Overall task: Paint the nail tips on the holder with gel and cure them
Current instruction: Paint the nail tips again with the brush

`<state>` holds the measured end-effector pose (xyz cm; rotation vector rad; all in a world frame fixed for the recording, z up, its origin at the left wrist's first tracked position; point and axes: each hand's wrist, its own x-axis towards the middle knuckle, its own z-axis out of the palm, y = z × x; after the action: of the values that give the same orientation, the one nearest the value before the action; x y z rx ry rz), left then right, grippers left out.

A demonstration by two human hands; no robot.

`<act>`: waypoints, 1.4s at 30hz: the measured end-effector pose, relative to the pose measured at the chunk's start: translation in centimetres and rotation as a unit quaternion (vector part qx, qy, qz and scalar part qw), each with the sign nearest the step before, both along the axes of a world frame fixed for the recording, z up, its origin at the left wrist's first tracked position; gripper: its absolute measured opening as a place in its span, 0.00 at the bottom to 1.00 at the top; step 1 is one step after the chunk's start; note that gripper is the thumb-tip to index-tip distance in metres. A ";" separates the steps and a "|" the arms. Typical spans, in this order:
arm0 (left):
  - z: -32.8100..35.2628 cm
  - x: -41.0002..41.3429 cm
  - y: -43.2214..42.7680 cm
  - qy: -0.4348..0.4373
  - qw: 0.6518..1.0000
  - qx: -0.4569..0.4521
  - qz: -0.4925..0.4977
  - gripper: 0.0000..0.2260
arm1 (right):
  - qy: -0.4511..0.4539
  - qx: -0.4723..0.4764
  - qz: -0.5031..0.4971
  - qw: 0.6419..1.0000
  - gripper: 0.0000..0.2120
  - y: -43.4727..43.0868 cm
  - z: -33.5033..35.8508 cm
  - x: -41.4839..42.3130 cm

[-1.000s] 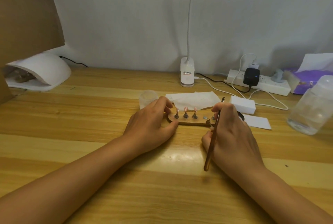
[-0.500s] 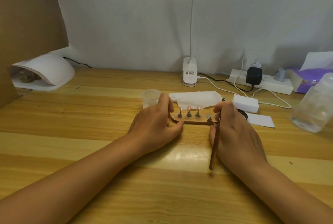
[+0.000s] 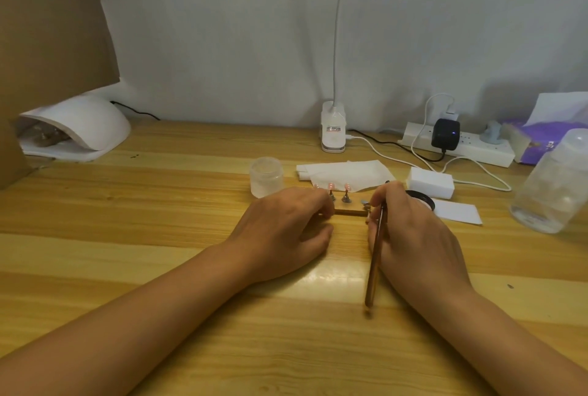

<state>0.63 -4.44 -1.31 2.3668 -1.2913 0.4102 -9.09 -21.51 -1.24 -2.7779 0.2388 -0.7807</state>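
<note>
A small wooden holder [image 3: 350, 211] lies on the wooden table [image 3: 159, 204] between my hands, with pink nail tips [image 3: 331, 186] standing on little stands along it. My left hand [image 3: 286, 230] covers the holder's left end, fingers curled over it. My right hand [image 3: 410, 230] grips a brown brush [image 3: 374, 258] with its handle pointing back toward me; the brush tip is hidden behind my fingers at the holder's right end. A white curing lamp [image 3: 76, 128] sits at the far left.
A frosted jar [image 3: 266, 176] and a white tissue [image 3: 343, 172] lie just behind the holder. A white box [image 3: 431, 182], a black ring [image 3: 421, 199], a paper slip [image 3: 458, 213], a power strip [image 3: 458, 144], a clip lamp base [image 3: 333, 131] and a clear bottle [image 3: 553, 182] stand to the right.
My left hand slid a little further right over the holder's left end, now covering the leftmost stand. My right hand and the brush stayed at the holder's right end.
</note>
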 end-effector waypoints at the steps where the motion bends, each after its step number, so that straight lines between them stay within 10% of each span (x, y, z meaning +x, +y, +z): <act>1: 0.0 0.0 0.0 0.000 1.000 0.004 0.000 0.08 | -0.001 0.005 0.000 1.000 0.14 0.0 0.0 0.1; 15: -0.2 -0.7 -0.7 -0.027 1.000 -0.002 -0.003 0.13 | -0.028 0.043 0.101 0.994 0.17 -0.5 -0.4 0.4; 42: -0.8 0.3 -0.9 0.175 0.974 -0.136 -0.033 0.06 | -0.035 0.416 0.215 0.883 0.15 0.4 0.0 0.9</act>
<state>0.89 -5.34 -2.11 2.0465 -1.0701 0.1284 -8.15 -21.13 -1.26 -1.8755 -0.0600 -0.4923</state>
